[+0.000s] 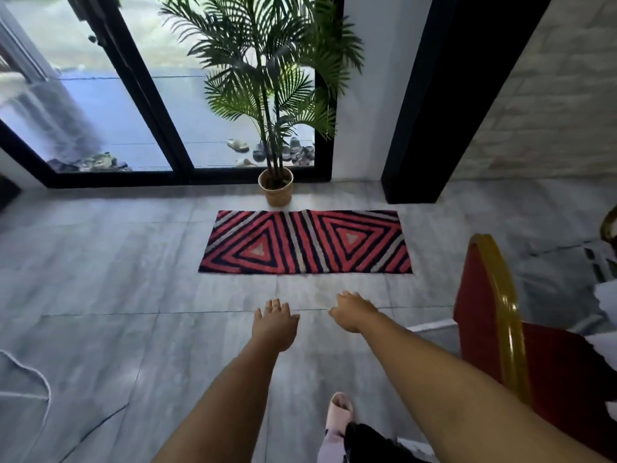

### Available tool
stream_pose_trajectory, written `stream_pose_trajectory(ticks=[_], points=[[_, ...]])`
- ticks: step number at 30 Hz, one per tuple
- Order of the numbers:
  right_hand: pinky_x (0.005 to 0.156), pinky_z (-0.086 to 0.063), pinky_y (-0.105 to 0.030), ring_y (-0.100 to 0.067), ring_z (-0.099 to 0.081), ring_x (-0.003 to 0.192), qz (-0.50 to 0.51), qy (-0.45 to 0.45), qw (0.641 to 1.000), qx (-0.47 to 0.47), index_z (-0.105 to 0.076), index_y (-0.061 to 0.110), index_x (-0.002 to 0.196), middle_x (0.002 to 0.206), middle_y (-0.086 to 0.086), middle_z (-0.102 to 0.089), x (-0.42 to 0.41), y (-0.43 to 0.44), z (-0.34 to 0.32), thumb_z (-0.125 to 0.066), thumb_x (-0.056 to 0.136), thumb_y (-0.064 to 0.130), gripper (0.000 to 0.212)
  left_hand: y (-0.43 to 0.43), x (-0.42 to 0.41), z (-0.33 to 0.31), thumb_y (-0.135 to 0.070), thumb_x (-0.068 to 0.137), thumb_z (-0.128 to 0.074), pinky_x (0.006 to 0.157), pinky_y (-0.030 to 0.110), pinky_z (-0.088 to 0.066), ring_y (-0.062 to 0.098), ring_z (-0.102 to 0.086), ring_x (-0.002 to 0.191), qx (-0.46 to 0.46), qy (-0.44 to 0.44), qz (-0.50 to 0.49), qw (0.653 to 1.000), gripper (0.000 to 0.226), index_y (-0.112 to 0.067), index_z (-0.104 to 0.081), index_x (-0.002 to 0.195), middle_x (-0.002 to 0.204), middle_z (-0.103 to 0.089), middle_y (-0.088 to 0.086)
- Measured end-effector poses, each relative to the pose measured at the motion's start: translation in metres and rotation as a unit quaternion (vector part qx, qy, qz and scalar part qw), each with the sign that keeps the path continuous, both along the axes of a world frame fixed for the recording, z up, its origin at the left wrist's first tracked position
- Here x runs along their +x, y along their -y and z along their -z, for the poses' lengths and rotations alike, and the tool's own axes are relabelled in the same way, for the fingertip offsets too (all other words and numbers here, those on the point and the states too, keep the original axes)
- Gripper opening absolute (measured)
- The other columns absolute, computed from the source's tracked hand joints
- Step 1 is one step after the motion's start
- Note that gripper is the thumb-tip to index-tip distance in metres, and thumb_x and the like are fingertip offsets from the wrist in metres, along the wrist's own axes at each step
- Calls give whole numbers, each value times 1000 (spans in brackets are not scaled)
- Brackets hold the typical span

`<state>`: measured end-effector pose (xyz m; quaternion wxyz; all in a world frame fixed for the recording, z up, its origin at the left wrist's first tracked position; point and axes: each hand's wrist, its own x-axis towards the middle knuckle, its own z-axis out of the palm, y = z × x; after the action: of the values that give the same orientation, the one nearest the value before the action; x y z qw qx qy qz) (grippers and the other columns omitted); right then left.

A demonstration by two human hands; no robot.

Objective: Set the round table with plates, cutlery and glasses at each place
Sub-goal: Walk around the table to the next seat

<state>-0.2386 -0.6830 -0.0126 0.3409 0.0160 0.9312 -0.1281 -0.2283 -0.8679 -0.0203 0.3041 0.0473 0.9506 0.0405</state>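
Observation:
Both my arms stretch forward over the grey tiled floor. My left hand is palm down with its fingers apart and holds nothing. My right hand hangs beside it, fingers loosely spread, also holding nothing. No plates, cutlery or glasses are in view. At the far right edge a bit of white cloth shows behind a chair; I cannot tell whether it is the round table.
A red chair with a gold frame stands close on my right. A red, black and grey striped rug lies ahead, with a potted palm behind it at the black-framed glass doors. My pink slipper is below.

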Motion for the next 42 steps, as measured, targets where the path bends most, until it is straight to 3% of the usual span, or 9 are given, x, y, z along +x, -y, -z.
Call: stream_pose_trajectory(ticks=[4,9,16,25,29,33,37,42], points=[[118,-22,-43,-29,-22,145,14,1,1000,-4,-22,8,153,161,-7,-19,-56,-12,-8,-28,102,36,58,-8,-56,-6,-38,103,-16,119,48,-9,28,-6,149,-5,11,1,1000,56,-8,-21,151,161,-10,14],[120,-18,-45,-29,-11,150,43,12,999,-11,-15,9,155,165,-5,-5,-116,-27,-7,-28,103,36,60,-28,-127,-9,-39,103,-16,120,47,-6,26,0,150,13,-1,18,1000,59,-8,-12,153,162,-4,12],[122,-11,-49,-30,-1,151,113,13,993,-19,-12,9,156,165,-6,-2,-226,-54,6,-28,104,42,64,-63,-252,-2,-38,104,-17,121,47,-3,27,2,150,19,-10,85,996,59,-9,-6,154,162,-1,12],[119,-22,-48,-33,-15,149,250,-11,968,-39,-16,13,155,164,-10,-7,-336,-91,2,-34,101,44,65,-94,-403,-8,-36,103,-17,120,49,0,29,7,149,7,16,181,983,59,-7,-2,153,161,3,14],[120,-21,-45,-31,-13,150,278,-8,960,-25,-18,9,155,164,-8,-5,-358,-129,-2,-30,103,40,62,-139,-449,-5,-35,103,-18,120,51,-4,30,4,149,-3,-3,255,967,59,-8,-7,153,161,1,14],[115,-29,-44,-33,-32,141,316,-23,948,-8,-32,8,149,159,-12,-24,-373,-175,-2,-35,101,41,59,-207,-485,-9,-37,103,-17,121,48,-4,27,4,149,2,-3,307,952,59,-9,-7,154,162,1,11],[113,-32,-44,-33,-38,136,373,-43,927,-4,-42,7,140,148,-13,-41,-391,-236,4,-37,99,39,53,-283,-519,-6,-37,103,-18,120,51,-9,31,-2,148,-3,-13,388,921,57,-10,-13,153,161,-7,13],[113,-30,-45,-32,-37,134,391,-50,919,-15,-43,6,139,145,-13,-41,-427,-317,7,-33,102,39,51,-369,-561,-17,-40,102,-21,118,46,-18,29,-19,144,16,-27,394,919,57,-7,-24,149,155,-23,14]])
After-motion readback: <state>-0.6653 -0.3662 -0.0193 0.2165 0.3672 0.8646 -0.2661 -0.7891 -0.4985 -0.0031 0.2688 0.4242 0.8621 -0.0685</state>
